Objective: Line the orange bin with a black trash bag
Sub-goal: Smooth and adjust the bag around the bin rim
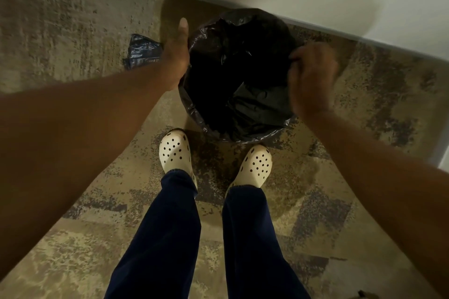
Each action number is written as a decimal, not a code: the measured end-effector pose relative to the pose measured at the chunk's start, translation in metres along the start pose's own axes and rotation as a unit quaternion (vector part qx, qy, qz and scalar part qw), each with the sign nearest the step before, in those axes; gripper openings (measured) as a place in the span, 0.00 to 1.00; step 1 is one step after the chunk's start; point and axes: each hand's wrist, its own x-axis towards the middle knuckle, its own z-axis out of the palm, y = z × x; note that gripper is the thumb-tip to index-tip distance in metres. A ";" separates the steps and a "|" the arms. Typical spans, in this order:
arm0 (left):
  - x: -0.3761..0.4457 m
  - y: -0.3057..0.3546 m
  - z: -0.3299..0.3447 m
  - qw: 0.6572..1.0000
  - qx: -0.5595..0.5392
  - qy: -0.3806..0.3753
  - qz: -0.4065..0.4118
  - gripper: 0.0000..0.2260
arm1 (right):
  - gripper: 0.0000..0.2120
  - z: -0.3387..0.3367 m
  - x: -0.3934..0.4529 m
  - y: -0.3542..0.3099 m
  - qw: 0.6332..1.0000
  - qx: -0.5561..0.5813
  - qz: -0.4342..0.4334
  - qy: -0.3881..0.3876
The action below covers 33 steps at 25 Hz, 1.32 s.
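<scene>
A black trash bag (239, 75) lies spread over the mouth of a round bin on the floor in front of my feet. The bag covers the rim all round, so none of the orange bin shows. My left hand (176, 53) rests against the bag's left edge with its fingers held out straight. On the bag's right edge my right hand (312, 77) is closed, pinching the plastic there. The inside of the bag is dark and crumpled.
A folded dark plastic pack (142, 51) lies on the carpet just left of the bin. A white wall with a grey baseboard (315, 24) runs right behind the bin. My two feet in cream clogs (176, 150) stand close against the bin's near side.
</scene>
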 end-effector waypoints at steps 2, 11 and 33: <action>0.003 0.004 0.003 1.000 0.013 0.012 0.005 0.37 | 0.11 0.021 -0.003 -0.038 0.960 0.045 -0.193 -0.199; 0.045 -0.003 0.002 0.998 0.033 0.026 0.039 0.31 | 0.33 0.143 0.008 -0.041 0.703 -0.362 -0.118 -0.601; 0.004 -0.007 -0.010 0.871 0.267 0.269 0.312 0.18 | 0.22 0.172 0.018 -0.047 0.771 -0.253 -0.135 -0.568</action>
